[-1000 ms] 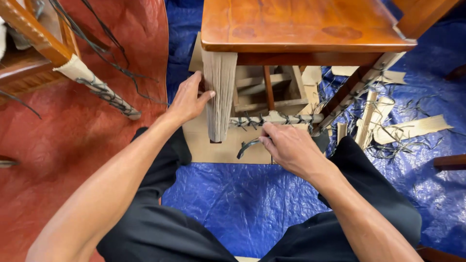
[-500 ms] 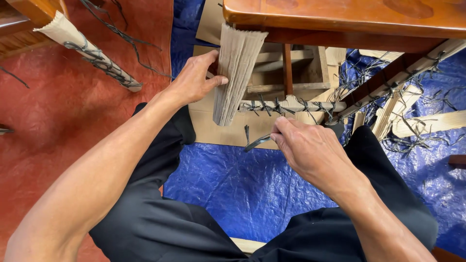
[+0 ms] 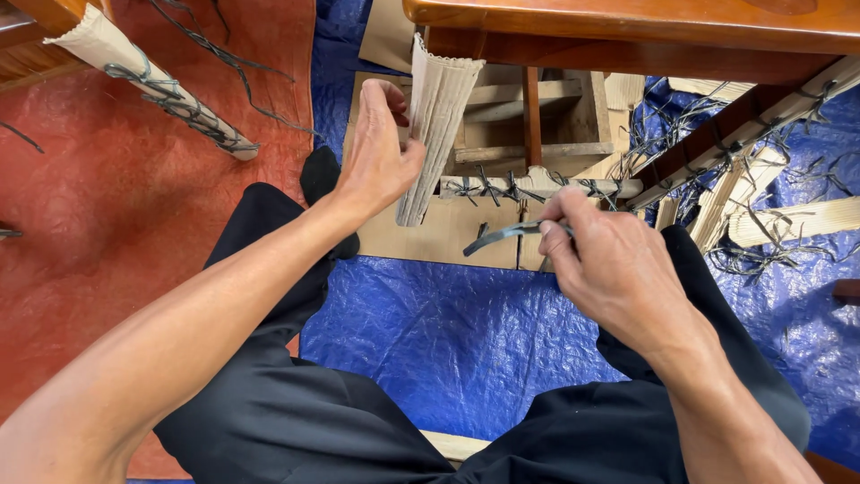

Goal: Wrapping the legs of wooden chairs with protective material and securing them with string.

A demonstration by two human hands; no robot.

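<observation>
My left hand (image 3: 378, 161) grips the corrugated cardboard wrap (image 3: 437, 125) around a leg of the wooden table (image 3: 627, 22), fingers curled behind it. My right hand (image 3: 609, 264) pinches a dark flat strap (image 3: 502, 236) whose free end points left, just below a cardboard-wrapped crossbar (image 3: 537, 185) tied with black cord knots. Both hands sit over a flat cardboard sheet (image 3: 448, 233) under the table.
A blue tarp (image 3: 448, 341) covers the floor near my black-trousered legs; red floor (image 3: 107, 224) lies to the left. Another cardboard-wrapped, cord-tied furniture leg (image 3: 152, 85) slants at upper left. Cardboard strips and loose black cord (image 3: 770, 224) lie at right.
The view has tilted down and closer. My left hand has closed more around the leg's cardboard wrap, and my right hand has lifted the strap nearer the crossbar.
</observation>
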